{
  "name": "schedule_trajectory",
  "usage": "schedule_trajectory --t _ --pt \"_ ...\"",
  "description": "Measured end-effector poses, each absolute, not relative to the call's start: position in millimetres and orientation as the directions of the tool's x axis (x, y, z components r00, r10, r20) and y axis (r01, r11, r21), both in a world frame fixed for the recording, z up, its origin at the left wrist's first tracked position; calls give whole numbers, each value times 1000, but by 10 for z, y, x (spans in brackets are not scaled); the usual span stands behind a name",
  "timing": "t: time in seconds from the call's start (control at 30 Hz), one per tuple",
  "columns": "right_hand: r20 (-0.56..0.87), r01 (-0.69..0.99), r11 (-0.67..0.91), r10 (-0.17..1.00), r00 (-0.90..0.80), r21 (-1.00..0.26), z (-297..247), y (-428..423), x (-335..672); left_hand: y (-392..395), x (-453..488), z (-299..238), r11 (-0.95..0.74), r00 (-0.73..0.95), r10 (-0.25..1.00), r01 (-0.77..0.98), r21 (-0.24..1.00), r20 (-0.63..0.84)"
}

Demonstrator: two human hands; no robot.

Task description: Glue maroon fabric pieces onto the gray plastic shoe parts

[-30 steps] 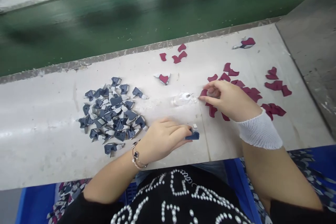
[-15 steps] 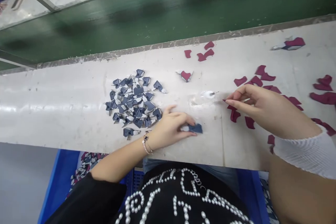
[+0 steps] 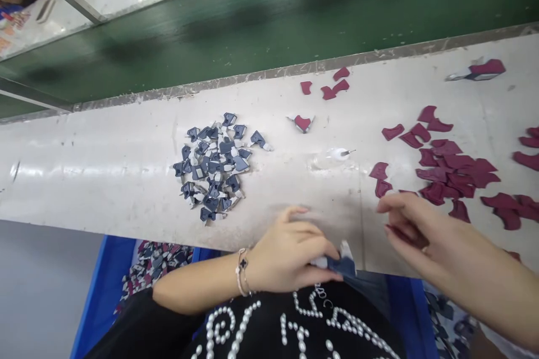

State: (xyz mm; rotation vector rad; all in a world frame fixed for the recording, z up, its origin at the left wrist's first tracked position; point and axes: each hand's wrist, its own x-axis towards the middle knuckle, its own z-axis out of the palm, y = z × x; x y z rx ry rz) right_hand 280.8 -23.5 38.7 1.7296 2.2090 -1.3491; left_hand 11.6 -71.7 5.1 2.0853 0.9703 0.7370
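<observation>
My left hand (image 3: pixel 290 251) grips a navy piece with a white tip (image 3: pixel 342 263) at the bench's front edge. My right hand (image 3: pixel 425 235) is close by, to the right, and pinches a thin maroon piece (image 3: pixel 398 234) between thumb and fingers. Several loose maroon pieces (image 3: pixel 446 171) lie just beyond it. To the left of my hands sits a heap of navy-and-white pieces (image 3: pixel 213 168). A small transparent bottle with a fine metal tip (image 3: pixel 338 154) lies on its side on the bench (image 3: pixel 105 185), and a joined maroon-and-white piece (image 3: pixel 302 122) lies beyond it.
A green belt (image 3: pixel 210 28) runs along the bench's far edge. A blue crate (image 3: pixel 103 286) holding mixed pieces stands below the front edge. Several maroon pieces (image 3: pixel 330 88) lie near the far edge, with a joined piece (image 3: pixel 480 70) at the upper right.
My left hand has pulled the navy piece toward me to the bench's front edge. My right hand has moved toward me too. The view has shifted, showing more maroon pieces on the right.
</observation>
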Motion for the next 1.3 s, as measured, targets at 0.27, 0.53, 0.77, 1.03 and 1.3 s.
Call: schedule_trajectory --t 0.27,0.53,0.77,1.03,1.3 --pt "-453 745 143 715 -532 -651 249 -357 2833 -874 -608 -131 -393 437 883 486 780 172" --pt "-343 641 222 693 -633 -735 263 -327 2646 -400 -677 -71 -377 430 896 604 702 111" --pt "-407 734 164 744 -530 -659 370 -230 2506 -263 -98 115 -209 314 946 411 887 78" --pt "-464 714 145 669 -581 -685 363 -86 2487 -279 186 -181 -118 265 961 161 980 72" --pt "-320 551 131 695 -644 -824 440 41 2431 -211 145 -163 -62 231 972 54 997 48"
